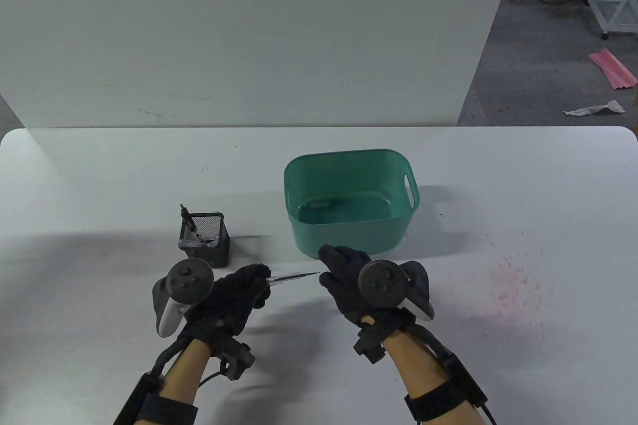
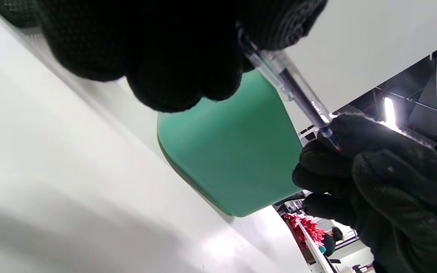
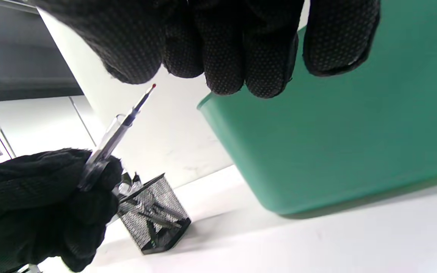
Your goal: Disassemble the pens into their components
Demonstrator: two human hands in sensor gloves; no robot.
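My left hand [image 1: 260, 281] grips a clear-barrelled pen [image 1: 291, 276] by its rear end, level above the table, tip pointing right. In the left wrist view the pen [image 2: 298, 94] slants down from my left fingers [image 2: 188, 57] to the right hand [image 2: 355, 170]. Its dark refill sticks out, ending in a red tip. My right hand [image 1: 327, 265] hovers at that tip with fingers loosely curled. In the right wrist view the pen [image 3: 120, 129] ends just under my right fingers [image 3: 233, 49], with a small gap, and nothing shows between them.
A green plastic basket [image 1: 344, 153] stands just behind the hands and also shows in the wrist views [image 2: 233, 151] [image 3: 336, 144]. A black mesh pen holder [image 1: 219, 250] with pens in it [image 1: 192, 220] stands left of it, behind my left hand [image 3: 154, 216].
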